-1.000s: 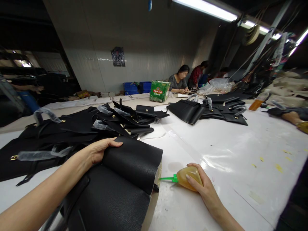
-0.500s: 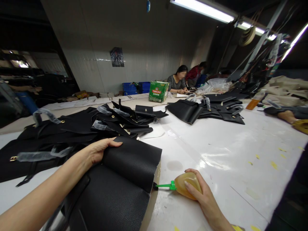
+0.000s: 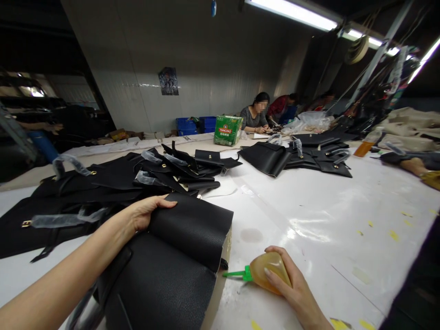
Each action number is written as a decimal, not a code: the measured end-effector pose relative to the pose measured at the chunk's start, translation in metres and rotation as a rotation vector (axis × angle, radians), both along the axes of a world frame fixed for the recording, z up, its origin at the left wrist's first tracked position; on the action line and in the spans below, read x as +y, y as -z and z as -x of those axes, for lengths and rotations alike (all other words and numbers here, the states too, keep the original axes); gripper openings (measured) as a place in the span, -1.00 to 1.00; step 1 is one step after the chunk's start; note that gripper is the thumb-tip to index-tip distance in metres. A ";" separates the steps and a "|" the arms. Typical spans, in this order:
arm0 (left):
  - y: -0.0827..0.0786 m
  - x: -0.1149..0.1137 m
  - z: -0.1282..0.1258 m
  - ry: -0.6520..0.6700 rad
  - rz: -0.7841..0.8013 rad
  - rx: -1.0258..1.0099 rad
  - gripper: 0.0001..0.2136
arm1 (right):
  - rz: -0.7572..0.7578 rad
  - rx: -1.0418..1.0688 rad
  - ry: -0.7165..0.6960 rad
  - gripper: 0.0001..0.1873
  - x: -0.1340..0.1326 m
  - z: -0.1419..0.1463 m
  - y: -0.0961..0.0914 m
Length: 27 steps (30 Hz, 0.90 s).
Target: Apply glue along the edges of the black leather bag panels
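Toward seven o'clock in the view, a black bag (image 3: 161,284) lies across the near side of the white table (image 3: 330,247); the left hand (image 3: 149,213), at eight o'clock, is closed on its upper fold (image 3: 194,224), thumb on top and fingers hidden beneath; the right hand (image 3: 294,286), at five o'clock, is curled around a bottle (image 3: 270,270) of amber liquid; its green nozzle (image 3: 235,275) points to nine o'clock, the tip at the bag's pale edge (image 3: 213,298), though whether they touch I cannot tell.

Beside the upper fold that edge looks glossy in patches; farther down, toward six o'clock, it looks matt; I would judge the edge partly coated, the lower stretch seemingly left to do; the bag stands open along this side.

One pile (image 3: 99,178) of black bags lies at nine o'clock, another heap (image 3: 319,153) between two and three; nothing shows whether these are finished or waiting; a co-worker (image 3: 254,119) sits at one o'clock, bent over small work.
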<state>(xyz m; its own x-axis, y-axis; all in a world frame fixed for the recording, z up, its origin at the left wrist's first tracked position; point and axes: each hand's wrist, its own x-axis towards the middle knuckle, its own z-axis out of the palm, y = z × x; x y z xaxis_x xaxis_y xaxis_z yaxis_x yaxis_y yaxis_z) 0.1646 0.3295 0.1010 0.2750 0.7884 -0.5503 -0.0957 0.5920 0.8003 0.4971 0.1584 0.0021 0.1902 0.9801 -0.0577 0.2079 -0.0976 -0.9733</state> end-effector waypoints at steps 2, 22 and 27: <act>-0.001 0.000 0.000 -0.003 -0.001 0.002 -0.69 | 0.004 0.009 0.002 -0.52 -0.002 0.000 -0.001; -0.001 -0.001 0.001 0.005 0.001 -0.010 -0.68 | -0.001 -0.005 -0.009 -0.52 -0.006 0.004 -0.001; -0.001 0.000 0.001 0.006 0.000 -0.012 -0.68 | 0.014 0.038 0.090 -0.50 -0.004 0.002 -0.002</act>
